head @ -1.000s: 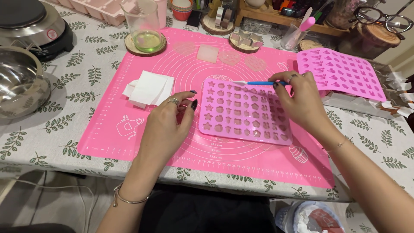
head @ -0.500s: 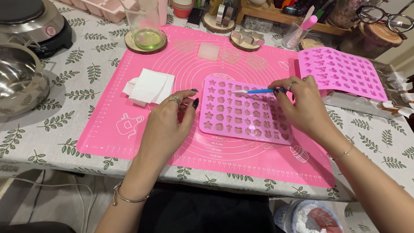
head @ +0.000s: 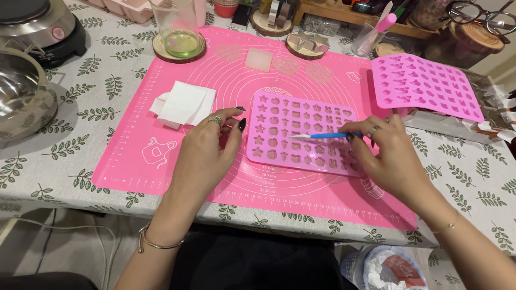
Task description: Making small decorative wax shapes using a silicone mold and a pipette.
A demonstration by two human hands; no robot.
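Note:
A pink silicone mould with many small shaped cavities lies on a big pink baking mat. My right hand grips a thin blue tool with a white tip that points left over the mould's middle rows. Just left of the mould, my left hand rests on the mat, with fingers curled at the mould's left edge, holding nothing.
A second pink mould sits at the right on a foil tray. Folded white tissue lies left of my hand. A glass beaker with green liquid, a steel bowl, a hot plate and clutter ring the back.
My right hand has drawn down and toward me, carrying the blue tool from the mould's top row to its middle rows. My left hand has barely moved.

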